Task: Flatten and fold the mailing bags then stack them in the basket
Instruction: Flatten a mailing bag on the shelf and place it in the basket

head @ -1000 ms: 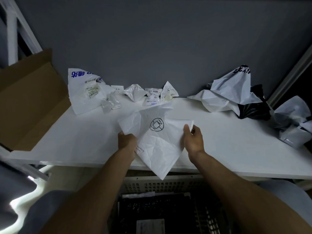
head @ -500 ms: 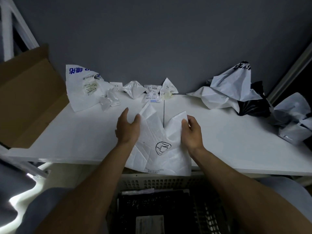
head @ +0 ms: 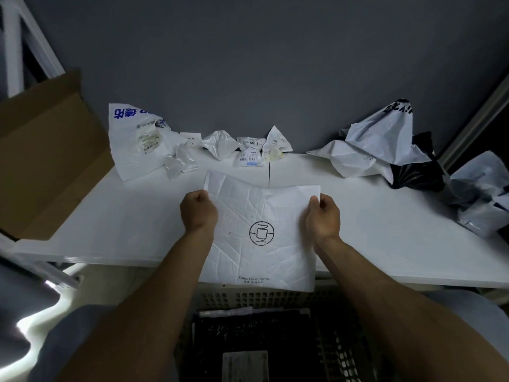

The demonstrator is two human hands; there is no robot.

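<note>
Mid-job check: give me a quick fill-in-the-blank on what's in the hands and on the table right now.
The left hand and right hand grip the white crinkled mailing bag, whose round logo is ___.
The brown cardboard box stands at the ___ end of the white table.
The crumpled black plastic bag lies toward the table's ___ end.
Missing words: black; left; right.

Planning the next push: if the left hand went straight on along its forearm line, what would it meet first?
Probably the small crumpled bags at the back of the table. The left hand grips the logo bag, which would go along. Depth unclear.
</note>
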